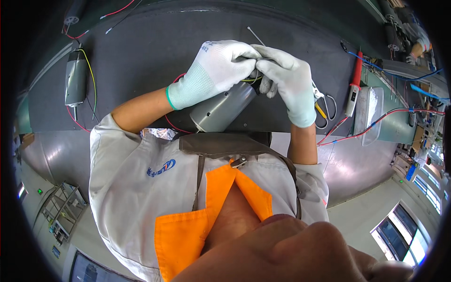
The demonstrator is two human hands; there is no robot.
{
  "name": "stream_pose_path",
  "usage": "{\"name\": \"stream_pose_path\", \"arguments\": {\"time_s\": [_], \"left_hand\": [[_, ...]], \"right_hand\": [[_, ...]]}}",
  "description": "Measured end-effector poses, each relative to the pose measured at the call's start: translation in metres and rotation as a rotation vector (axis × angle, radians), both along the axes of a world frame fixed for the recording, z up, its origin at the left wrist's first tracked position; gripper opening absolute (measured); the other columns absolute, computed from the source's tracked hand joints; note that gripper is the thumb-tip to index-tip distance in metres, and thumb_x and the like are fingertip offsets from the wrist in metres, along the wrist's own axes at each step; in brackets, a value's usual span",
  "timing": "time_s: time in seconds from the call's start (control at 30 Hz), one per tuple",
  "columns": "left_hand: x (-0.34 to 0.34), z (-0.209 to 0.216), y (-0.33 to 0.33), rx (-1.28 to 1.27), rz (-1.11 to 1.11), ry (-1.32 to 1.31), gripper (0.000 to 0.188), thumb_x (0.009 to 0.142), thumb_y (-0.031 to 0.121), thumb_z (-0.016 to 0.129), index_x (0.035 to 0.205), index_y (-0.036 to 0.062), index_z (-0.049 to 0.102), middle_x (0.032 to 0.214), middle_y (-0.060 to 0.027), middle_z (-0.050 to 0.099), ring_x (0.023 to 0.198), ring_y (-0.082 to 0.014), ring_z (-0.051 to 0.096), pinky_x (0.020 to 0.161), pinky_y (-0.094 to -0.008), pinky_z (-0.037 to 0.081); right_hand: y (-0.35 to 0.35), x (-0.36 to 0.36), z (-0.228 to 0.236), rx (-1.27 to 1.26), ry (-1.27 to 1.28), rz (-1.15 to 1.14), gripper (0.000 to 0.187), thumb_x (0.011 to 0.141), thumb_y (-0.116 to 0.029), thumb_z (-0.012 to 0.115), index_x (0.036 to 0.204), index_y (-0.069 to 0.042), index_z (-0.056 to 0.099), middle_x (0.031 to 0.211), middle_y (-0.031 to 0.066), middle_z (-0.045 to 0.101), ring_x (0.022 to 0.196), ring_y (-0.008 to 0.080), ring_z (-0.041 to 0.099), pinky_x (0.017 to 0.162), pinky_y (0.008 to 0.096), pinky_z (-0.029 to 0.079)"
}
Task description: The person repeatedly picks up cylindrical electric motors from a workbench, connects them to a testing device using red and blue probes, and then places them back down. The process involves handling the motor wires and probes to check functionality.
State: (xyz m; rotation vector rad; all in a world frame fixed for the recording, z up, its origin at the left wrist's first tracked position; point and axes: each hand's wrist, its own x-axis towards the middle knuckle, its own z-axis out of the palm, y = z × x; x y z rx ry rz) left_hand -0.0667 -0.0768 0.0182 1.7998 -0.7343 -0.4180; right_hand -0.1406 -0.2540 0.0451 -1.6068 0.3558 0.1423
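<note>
A grey cylindrical motor (pixel 223 109) lies tilted on the dark bench, close against my body. Above its far right end my two gloved hands meet, fingertips almost touching. My left hand (pixel 223 63) is closed in a pinch, and my right hand (pixel 289 77) pinches opposite it. Between them runs a thin white cable tie (pixel 256 36), one end sticking up past the fingers. Just below the fingertips a yellow-green wire (pixel 251 80) shows at the motor's end. Fingers hide most of the tie and the wire ends.
Scissors (pixel 324 105) lie right of my right wrist, beside a red-and-grey pen-shaped tool (pixel 353 84) with a red cable. Farther right is a clear plastic box (pixel 370 113). Another motor (pixel 76 80) with wires stands at the left. Loose wires (pixel 117 13) lie at the back.
</note>
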Motion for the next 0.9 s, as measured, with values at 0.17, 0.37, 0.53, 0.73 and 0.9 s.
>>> {"name": "stream_pose_path", "arguments": {"time_s": [0.17,0.37,0.53,0.73,0.9], "left_hand": [[-0.015,-0.002,0.002,-0.032,0.071,-0.01,0.03,0.095,0.003,0.065,0.125,0.001,0.068,0.088,-0.002,0.068,0.07,-0.0034,0.058,0.063,-0.022,0.048],[-0.032,-0.006,0.006,-0.061,0.23,0.197,0.031,0.097,0.001,0.063,0.128,0.0017,0.067,0.093,-0.0004,0.068,0.072,-0.0012,0.056,0.065,-0.0197,0.049],[-0.038,-0.01,0.006,-0.049,0.216,-0.014,0.024,0.096,0.002,0.065,0.118,0.0002,0.071,0.1,-0.0049,0.074,0.075,-0.0045,0.062,0.067,-0.023,0.053],[-0.027,-0.01,0.0,0.137,0.019,-0.558,0.009,0.087,0.01,0.072,0.095,0.0056,0.07,0.082,-0.0098,0.067,0.067,-0.0274,0.066,0.059,-0.0345,0.052],[-0.016,-0.017,-0.005,0.171,-0.202,-0.804,0.011,0.086,0.017,0.072,0.09,0.0089,0.066,0.07,-0.0066,0.062,0.061,-0.0242,0.064,0.052,-0.0387,0.048]], "right_hand": [[-0.016,-0.013,-0.025,-0.832,-0.608,0.077,0.015,0.092,-0.003,0.066,0.103,0.001,0.076,0.105,0.0097,0.075,0.079,0.0115,0.069,0.066,0.0266,0.055],[-0.034,-0.016,-0.06,-0.228,-0.363,-0.253,0.011,0.089,0.003,0.066,0.094,0.006,0.075,0.097,0.0102,0.074,0.071,0.0099,0.063,0.06,0.0247,0.05],[-0.039,0.004,-0.064,-0.477,-0.439,-0.34,0.01,0.086,0.004,0.064,0.089,0.007,0.074,0.088,0.0094,0.073,0.066,0.0094,0.062,0.057,0.0268,0.049],[-0.03,0.014,-0.083,-0.183,-0.296,-0.37,0.022,0.098,-0.011,0.059,0.097,0.005,0.074,0.103,0.0158,0.074,0.078,0.0223,0.072,0.056,0.0231,0.053],[-0.025,0.002,-0.053,0.757,-0.324,-0.193,0.034,0.105,-0.023,0.057,0.114,0.009,0.065,0.08,0.0149,0.066,0.059,0.019,0.062,0.049,0.024,0.047]]}}
